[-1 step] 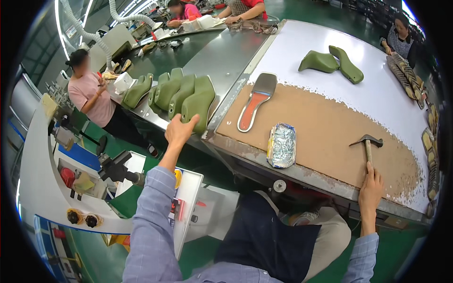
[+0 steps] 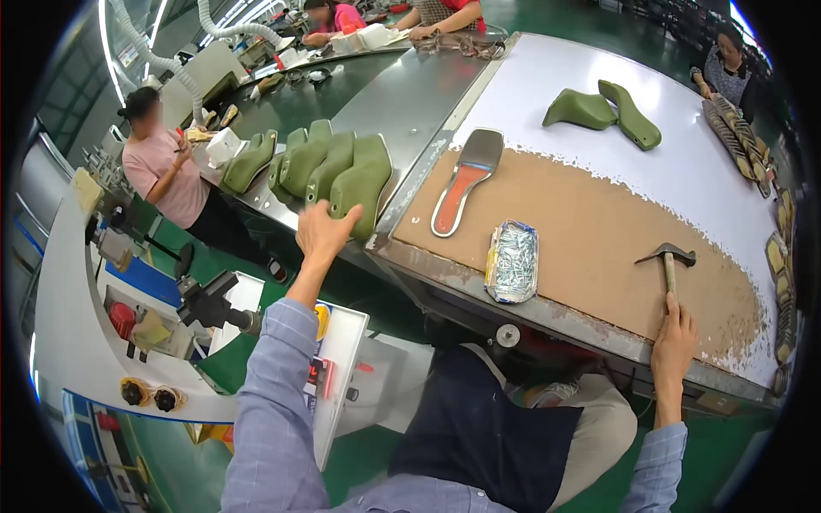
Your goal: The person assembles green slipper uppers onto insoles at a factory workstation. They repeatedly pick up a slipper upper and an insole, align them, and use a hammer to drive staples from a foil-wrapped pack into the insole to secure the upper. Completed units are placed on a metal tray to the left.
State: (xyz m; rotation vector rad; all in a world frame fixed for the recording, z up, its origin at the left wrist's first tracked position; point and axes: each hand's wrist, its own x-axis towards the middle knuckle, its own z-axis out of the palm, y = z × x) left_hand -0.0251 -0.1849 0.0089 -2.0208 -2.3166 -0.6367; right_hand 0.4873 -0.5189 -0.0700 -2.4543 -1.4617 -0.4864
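Note:
At the near edge of the metal table, my left hand (image 2: 323,231) is closed around the lower end of the nearest green shoe last (image 2: 363,179), thumb on its right side. That last stands at the right end of a row of several similar green lasts (image 2: 301,167). My right hand (image 2: 674,342) grips the wooden handle of a hammer (image 2: 670,269), whose metal head rests at the brown work surface. Between my hands, a small tray of nails (image 2: 515,261) lies near the front edge. A shoe insole (image 2: 466,182), dark and red with a pale rim, lies beyond it.
Two green lasts (image 2: 605,113) lie on the white tabletop (image 2: 530,94) farther back. Stacked soles (image 2: 737,141) line the right edge. A white drawer (image 2: 342,385) stands out below my left arm. A person in pink (image 2: 167,167) stands at the left; others are at the far tables.

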